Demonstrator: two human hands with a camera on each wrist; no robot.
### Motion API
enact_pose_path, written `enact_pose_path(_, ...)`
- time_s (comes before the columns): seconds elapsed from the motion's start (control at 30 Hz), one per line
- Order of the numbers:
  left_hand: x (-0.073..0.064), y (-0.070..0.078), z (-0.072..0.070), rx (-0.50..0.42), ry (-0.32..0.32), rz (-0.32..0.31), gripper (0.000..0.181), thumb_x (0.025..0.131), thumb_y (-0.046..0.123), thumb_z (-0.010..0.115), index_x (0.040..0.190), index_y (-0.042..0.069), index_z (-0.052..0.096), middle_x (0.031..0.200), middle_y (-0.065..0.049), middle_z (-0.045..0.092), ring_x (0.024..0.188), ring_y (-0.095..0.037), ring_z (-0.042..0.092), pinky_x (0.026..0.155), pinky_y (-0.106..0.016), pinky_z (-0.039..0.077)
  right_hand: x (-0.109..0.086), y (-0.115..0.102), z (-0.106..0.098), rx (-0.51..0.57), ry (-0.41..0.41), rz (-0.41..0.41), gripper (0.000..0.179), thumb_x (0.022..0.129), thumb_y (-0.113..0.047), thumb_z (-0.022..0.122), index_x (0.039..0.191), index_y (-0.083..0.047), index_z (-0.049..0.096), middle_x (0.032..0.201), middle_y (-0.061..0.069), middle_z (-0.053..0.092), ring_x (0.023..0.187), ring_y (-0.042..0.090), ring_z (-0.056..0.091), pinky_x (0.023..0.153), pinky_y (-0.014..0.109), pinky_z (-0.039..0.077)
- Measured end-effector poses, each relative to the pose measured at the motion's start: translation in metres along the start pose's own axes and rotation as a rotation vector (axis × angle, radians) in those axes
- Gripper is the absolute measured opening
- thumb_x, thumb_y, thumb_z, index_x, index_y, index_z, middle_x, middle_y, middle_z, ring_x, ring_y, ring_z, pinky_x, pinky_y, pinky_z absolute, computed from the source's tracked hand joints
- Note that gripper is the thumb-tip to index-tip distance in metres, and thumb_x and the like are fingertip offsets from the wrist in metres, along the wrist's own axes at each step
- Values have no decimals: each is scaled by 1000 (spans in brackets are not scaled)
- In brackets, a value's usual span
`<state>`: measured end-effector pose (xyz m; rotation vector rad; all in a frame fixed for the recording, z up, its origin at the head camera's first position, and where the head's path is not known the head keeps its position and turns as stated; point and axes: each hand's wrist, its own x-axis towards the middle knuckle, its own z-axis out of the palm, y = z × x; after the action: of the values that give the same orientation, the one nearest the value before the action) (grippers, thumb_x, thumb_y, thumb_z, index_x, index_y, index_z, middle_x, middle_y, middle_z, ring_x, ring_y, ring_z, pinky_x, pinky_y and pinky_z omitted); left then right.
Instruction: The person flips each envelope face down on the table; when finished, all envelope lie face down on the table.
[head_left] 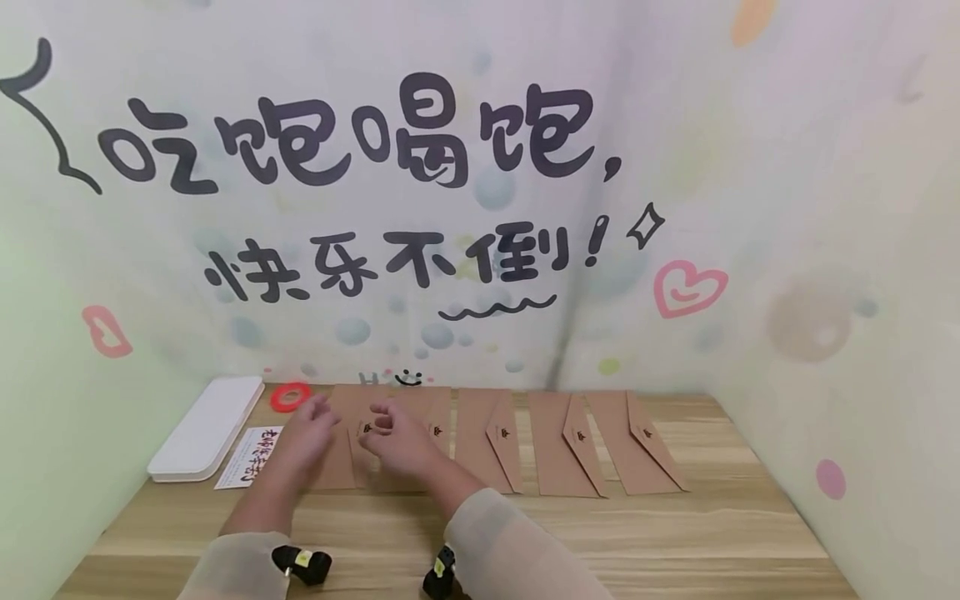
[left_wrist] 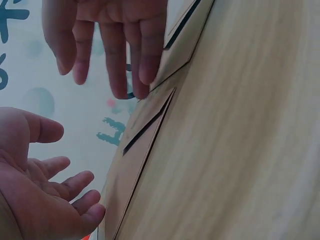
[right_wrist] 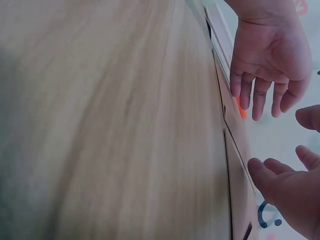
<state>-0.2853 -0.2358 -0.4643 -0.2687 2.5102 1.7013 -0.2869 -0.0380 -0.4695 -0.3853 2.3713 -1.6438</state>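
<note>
Both bare hands hover above the left end of a row of brown paper envelopes [head_left: 480, 433] on the wooden table. My left hand [head_left: 306, 437] is over the leftmost envelope [head_left: 330, 467]. To its right, my right hand [head_left: 405, 442] is above the second envelope [head_left: 431, 404] and partly hides it. In the left wrist view the left hand [left_wrist: 45, 185] has its fingers spread and relaxed, with nothing in them. Loose fingers of the right hand [right_wrist: 292, 192] likewise hold nothing in the right wrist view. Each envelope in the row has a pointed flap with a small dark print.
A white flat case [head_left: 206, 429] lies at the table's back left. Beside it are a red ring-shaped roll [head_left: 289, 397] and a white card [head_left: 243, 467] with red handwriting, partly behind the left arm. A printed curtain [head_left: 480, 350] borders the back of the wooden table [head_left: 675, 542].
</note>
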Motion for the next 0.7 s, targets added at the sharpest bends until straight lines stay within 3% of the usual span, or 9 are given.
enact_pose_path(0.17,-2,-2,-5,63,8,-21,79,110,39,47,173,11,9,177,-24,23,163,-48,23,132,-67,17,1,1,1,-17,8,34,57,99,-40,73,152,-25,57,151,14,64,135,32,65,111,54,55)
enact_pose_path(0.47,-1,-5,-11,41,-7,-45,79,110,38,48,173,9,9,175,-27,25,163,-49,22,132,-69,14,2,0,2,-15,35,81,56,100,-39,73,151,-23,58,149,12,64,132,32,65,110,57,54)
enact_pose_path(0.63,-2,-4,-10,-17,-45,-42,83,109,35,50,173,8,4,175,-28,24,163,-49,22,133,-67,16,4,-2,3,86,49,110,52,97,-31,79,145,-24,62,147,14,64,116,28,71,105,55,57)
enact_pose_path(0.7,-3,-4,-8,-28,-48,-23,84,109,32,52,172,6,4,174,-29,24,162,-49,23,133,-65,18,4,-3,2,139,63,110,49,97,-25,79,143,-26,63,150,17,62,118,30,70,106,55,57)
